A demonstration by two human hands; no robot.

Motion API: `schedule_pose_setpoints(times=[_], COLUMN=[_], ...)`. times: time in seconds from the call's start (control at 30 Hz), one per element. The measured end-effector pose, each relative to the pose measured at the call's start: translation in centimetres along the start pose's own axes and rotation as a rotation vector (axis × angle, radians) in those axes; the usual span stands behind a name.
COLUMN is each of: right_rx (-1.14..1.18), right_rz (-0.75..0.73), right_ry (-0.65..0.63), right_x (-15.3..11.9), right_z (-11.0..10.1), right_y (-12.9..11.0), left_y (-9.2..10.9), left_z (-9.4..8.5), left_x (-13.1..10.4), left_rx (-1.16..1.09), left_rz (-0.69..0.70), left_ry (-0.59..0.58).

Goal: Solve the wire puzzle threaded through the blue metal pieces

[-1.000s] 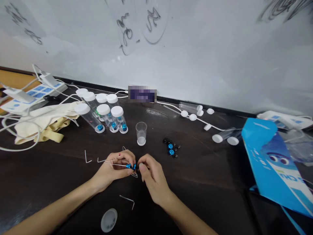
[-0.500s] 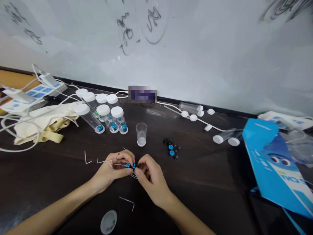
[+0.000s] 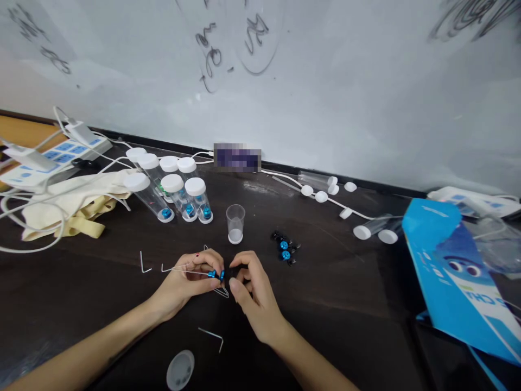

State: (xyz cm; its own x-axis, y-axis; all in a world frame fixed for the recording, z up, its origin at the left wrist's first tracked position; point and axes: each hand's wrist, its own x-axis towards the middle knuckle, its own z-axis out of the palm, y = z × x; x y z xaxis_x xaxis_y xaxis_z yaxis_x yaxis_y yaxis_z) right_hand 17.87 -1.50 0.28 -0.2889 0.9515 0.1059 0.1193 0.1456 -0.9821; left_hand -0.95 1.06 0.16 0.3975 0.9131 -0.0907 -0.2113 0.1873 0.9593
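Observation:
My left hand [image 3: 195,277] is closed, pinching a small blue-and-black metal part [image 3: 212,274] between thumb and fingers. A thin L-shaped hex key [image 3: 173,269] reaches from its bent end on the left to the blue part, crossing the same hand. Just right of the part, my right hand [image 3: 254,293] has thumb and index finger apart, the other fingers curled. Dark bits near its fingertips are hard to make out against the table. A thin wire loop [image 3: 222,292] shows beneath the hands. Two more hex keys, one [image 3: 143,263] at left and one [image 3: 212,335] in front, lie on the table.
Several white-capped clear tubes [image 3: 195,187] with blue parts stand at left. A clear open tube [image 3: 235,221] stands ahead. Blue-and-black parts [image 3: 285,250] lie to its right. A white cap [image 3: 180,370] holds small dark bits. A blue bag [image 3: 439,244], power strips and cables lie around.
My right thumb and index finger have parted and drawn slightly right, off the blue-and-black part. My left hand still holds it, almost in the same place.

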Motion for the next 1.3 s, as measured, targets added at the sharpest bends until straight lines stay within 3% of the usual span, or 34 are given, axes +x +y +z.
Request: schedule_pose_setpoints(times=[0.13,0.3,0.47,0.67,0.83,1.3], right_rx=[-0.103,-0.011,-0.113,0.015,-0.04,0.083], right_rz=[0.003,0.004,0.018,0.024,0.019,0.053], right_ry=[-0.032,0.009,-0.02,0.022,-0.011,0.05], right_x=[0.06,0.04,0.11,0.01,0.06,-0.02], right_z=[-0.04,-0.01,-0.03,0.03,0.09,-0.2], right_y=[-0.14,-0.11,-0.05,-0.09,-0.02,-0.05], left_y=[0.03,0.06,0.19,0.39,0.16,0.49], left_z=[0.01,0.09,0.18,0.29,0.13,0.25], left_x=[-0.11,0.03,0.06,0.06,0.03,0.11], left_rx=[0.003,0.006,0.021,0.006,-0.009,-0.045], left_rz=[0.015,0.004,0.023,-0.002,0.001,-0.011], left_ry=[-0.008,0.015,0.027,0.023,0.006,0.035])
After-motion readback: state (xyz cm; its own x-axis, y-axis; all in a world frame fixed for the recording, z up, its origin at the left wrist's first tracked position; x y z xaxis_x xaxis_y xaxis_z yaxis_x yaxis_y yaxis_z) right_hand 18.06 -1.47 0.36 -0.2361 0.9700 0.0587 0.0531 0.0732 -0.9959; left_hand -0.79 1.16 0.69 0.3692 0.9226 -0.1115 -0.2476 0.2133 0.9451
